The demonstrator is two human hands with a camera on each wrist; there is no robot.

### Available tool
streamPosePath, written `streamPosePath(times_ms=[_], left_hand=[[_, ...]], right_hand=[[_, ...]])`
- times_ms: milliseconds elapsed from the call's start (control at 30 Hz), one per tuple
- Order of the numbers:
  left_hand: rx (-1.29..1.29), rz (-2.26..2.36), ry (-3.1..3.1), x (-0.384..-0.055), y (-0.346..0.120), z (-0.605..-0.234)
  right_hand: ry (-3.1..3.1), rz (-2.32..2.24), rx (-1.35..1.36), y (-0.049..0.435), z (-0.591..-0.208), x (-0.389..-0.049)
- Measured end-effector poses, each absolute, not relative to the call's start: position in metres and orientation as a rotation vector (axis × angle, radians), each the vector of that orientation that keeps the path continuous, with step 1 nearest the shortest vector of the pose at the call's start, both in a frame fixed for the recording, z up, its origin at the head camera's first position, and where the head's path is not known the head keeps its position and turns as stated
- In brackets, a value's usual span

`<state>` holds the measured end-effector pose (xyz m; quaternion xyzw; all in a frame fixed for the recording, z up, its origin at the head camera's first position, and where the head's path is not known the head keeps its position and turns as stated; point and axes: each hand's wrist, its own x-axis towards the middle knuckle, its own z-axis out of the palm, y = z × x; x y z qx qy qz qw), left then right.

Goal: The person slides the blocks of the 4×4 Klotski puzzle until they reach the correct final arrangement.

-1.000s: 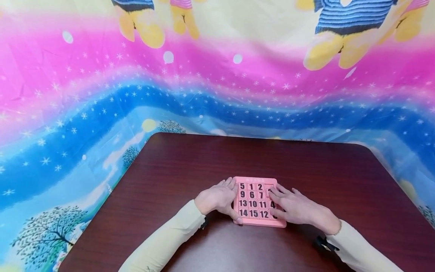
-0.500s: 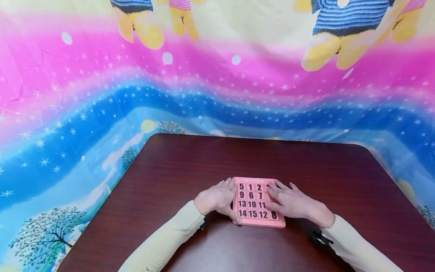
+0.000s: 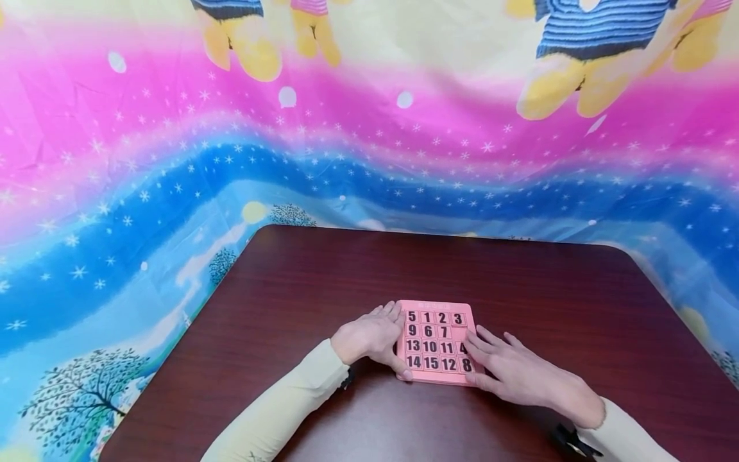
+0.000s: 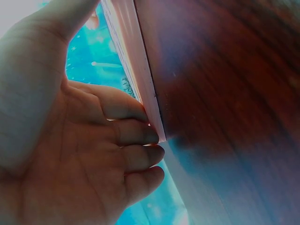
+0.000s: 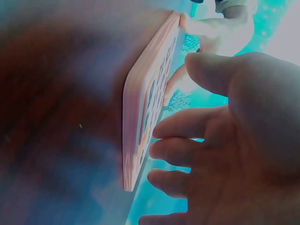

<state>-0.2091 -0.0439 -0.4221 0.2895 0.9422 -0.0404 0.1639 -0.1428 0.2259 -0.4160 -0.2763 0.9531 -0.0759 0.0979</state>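
A pink number slide puzzle (image 3: pixel 430 347) lies flat on the table, its tiles bearing black numerals. Its top row reads 5, 1, 2, 3, and a gap shows at the right of the second row, after 7. My left hand (image 3: pixel 372 337) holds the frame's left side, thumb on the near left corner and fingers along the edge; the left wrist view has these fingertips at the pink edge (image 4: pixel 149 93). At the right side is my right hand (image 3: pixel 514 369), fingers extended, fingertips partly covering tile 4 and thumb near the lower right corner. In the right wrist view the fingers (image 5: pixel 176 152) are spread beside the puzzle.
The dark reddish-brown table (image 3: pixel 323 269) has rounded far corners. Behind it hangs a cloth (image 3: pixel 358 141) in pink and blue with snowflakes and printed figures. A black strap (image 3: pixel 568 443) sits at the right wrist.
Tile 3 has slid up into the top row, leaving a gap below it. My right hand has drawn back toward the puzzle's right edge and nearer me. The left hand stays put.
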Motion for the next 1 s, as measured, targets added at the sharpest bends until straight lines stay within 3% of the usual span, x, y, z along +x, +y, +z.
streamPosePath(times_ms=[333,1000], left_hand=[[0.838,-0.122,2.689,-0.208,-0.044,-0.422],[0.839,-0.112,2.685,-0.208,-0.044,-0.421]], right_hand=[[2.817,-0.227,-0.808,0.226,-0.422,-0.135],[2.841,-0.146,-0.799,0.223,-0.422,-0.159]])
